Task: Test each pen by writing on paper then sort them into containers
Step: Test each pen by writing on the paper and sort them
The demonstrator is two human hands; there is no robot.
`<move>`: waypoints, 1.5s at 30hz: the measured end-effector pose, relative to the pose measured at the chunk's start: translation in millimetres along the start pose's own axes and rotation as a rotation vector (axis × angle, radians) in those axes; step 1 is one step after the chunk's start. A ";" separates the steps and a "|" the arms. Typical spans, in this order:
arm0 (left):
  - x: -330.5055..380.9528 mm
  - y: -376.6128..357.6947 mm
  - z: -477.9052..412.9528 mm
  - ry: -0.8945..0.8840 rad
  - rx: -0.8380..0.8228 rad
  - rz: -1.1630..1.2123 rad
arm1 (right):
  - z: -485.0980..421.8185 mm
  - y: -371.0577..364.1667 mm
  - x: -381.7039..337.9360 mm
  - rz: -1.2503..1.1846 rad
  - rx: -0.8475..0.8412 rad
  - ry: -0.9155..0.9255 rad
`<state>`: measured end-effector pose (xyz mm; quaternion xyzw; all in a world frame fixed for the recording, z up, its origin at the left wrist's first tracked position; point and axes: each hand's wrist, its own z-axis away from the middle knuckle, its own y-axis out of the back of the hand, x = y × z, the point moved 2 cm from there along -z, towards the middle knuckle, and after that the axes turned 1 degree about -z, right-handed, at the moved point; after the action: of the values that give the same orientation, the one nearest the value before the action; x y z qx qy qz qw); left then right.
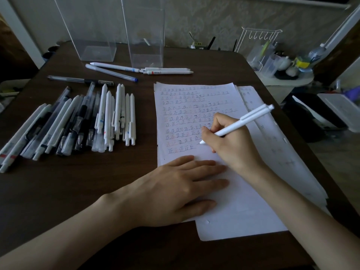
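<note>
Pen test
Our right fingers [210, 131] pinch the light, stiff pen [253, 117] near its tip; left fingers [204, 166] lie flat, pinning paper [243, 217].

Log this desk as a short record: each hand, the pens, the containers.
right hand: grips white pen, tip on paper
left hand: flat, pressing paper
pen pile: on table, left of paper
loose pens: lying before clear containers
clear containers: two, upright, far side of table
</note>
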<state>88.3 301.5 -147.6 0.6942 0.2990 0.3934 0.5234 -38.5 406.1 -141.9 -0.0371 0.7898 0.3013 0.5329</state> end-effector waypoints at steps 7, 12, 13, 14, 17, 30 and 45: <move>-0.3 -0.4 0.3 0.021 0.000 0.012 | 0.1 0.9 -2.9 -0.011 0.004 -0.001; -0.9 -0.2 0.1 0.013 -0.001 0.016 | -0.9 0.7 -1.5 -0.005 0.008 0.005; -0.8 -0.1 0.2 0.012 0.001 0.020 | -0.9 0.4 -1.7 0.003 0.015 0.010; -1.2 -0.4 0.0 0.013 0.001 0.024 | -0.9 0.4 -2.1 0.004 0.022 0.012; -2.0 0.1 -0.4 0.013 0.003 0.019 | -0.8 0.6 -2.4 -0.010 0.000 0.005; -1.3 -0.3 0.0 -0.004 0.012 0.023 | 2.6 -1.4 -5.5 -0.015 -0.077 -0.010; -10.4 23.3 6.2 0.208 0.338 0.204 | 2.6 3.0 -6.7 -0.165 -0.100 0.004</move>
<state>88.4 283.5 -128.5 0.7544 0.3414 0.4581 0.3232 -34.7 408.2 -135.4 -0.1293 0.7693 0.2952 0.5517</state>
